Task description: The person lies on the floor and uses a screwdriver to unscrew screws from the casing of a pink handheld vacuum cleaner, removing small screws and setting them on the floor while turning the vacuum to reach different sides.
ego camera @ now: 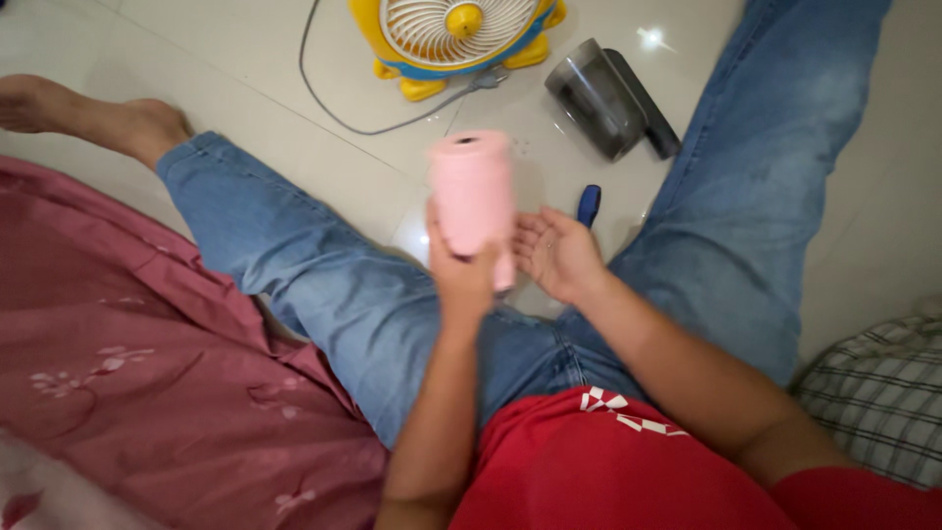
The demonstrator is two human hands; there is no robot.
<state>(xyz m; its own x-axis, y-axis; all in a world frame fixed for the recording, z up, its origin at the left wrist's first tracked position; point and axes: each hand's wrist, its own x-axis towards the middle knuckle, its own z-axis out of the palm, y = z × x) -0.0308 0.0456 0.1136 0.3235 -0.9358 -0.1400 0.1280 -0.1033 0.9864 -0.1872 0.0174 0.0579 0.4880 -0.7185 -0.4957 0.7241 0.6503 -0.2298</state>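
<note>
My left hand [461, 275] grips a pale pink cylinder [473, 196], a roll or spool with a dark hole in its top, and holds it upright above the floor between my legs. It looks slightly blurred. My right hand [557, 253] is just to its right, palm up, fingers loosely apart, holding nothing and close to the cylinder's lower side. Behind the right hand a small blue object [589, 204] lies on the tiles.
I sit on a white tiled floor in blue jeans and a red shirt. A yellow fan [453, 34] with a grey cord stands ahead, a dark grey plastic container [608, 98] beside it. Pink floral fabric [128, 363] lies left, checked cloth [883, 393] right.
</note>
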